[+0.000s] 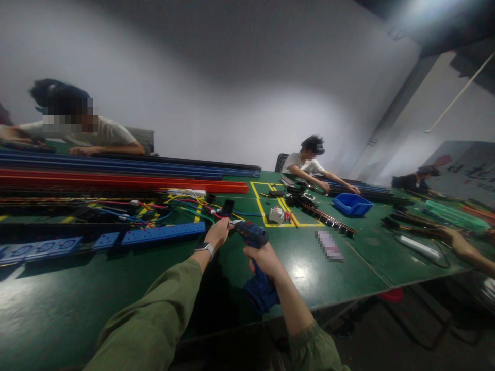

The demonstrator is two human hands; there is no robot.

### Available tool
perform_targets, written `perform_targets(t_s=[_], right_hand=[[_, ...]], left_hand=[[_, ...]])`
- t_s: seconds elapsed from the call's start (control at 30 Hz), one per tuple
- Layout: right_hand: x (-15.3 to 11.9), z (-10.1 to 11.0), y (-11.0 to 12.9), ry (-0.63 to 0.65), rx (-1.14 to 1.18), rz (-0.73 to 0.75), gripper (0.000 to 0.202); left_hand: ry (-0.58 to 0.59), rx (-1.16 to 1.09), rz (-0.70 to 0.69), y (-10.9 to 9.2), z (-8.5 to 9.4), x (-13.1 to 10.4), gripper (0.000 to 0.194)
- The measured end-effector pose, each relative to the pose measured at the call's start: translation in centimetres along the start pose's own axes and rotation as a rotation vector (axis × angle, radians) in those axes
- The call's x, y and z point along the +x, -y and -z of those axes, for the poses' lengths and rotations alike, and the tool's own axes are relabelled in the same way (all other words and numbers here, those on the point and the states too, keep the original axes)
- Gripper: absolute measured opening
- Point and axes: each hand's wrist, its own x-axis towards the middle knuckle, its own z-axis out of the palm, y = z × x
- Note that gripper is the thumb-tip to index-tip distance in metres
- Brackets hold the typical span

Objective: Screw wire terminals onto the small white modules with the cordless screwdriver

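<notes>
My right hand (265, 257) is wrapped round the handle of a blue cordless drill (255, 234), whose tip points left and away from me. My left hand (217, 234), with a watch on the wrist, is closed beside the drill's tip, at the near end of a small black box (227, 208). What its fingers pinch is too small to make out. Coloured wires (189, 201) lie just left of the black box. A long blue socket strip (162, 233) rests on the green table (309, 278) to the left of my left hand.
Red and blue rails (216, 186) lie along the back left. Yellow tape (261, 211) frames a breaker (276, 214). Further right are a phone (329, 246) and a blue bin (351, 204). Several people sit around the table; a person's arm reaches in at the right.
</notes>
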Motion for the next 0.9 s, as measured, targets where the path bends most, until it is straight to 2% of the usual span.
perform_targets(t_s=[0.2, 0.7, 0.9], right_hand=[[0.08, 0.1, -0.09, 0.022, -0.002, 0.002, 0.039], [0.14, 0.09, -0.37, -0.003, -0.009, -0.008, 0.042], [0.34, 0.22, -0.87, 0.013, 0.007, 0.004, 0.037]], left_hand=[[0.005, -0.014, 0.022, -0.29, 0.26, -0.1, 0.013], [-0.012, 0.003, -0.026, 0.01, 0.13, -0.12, 0.015], [-0.03, -0.003, -0.037, 0.25, -0.11, -0.05, 0.014]])
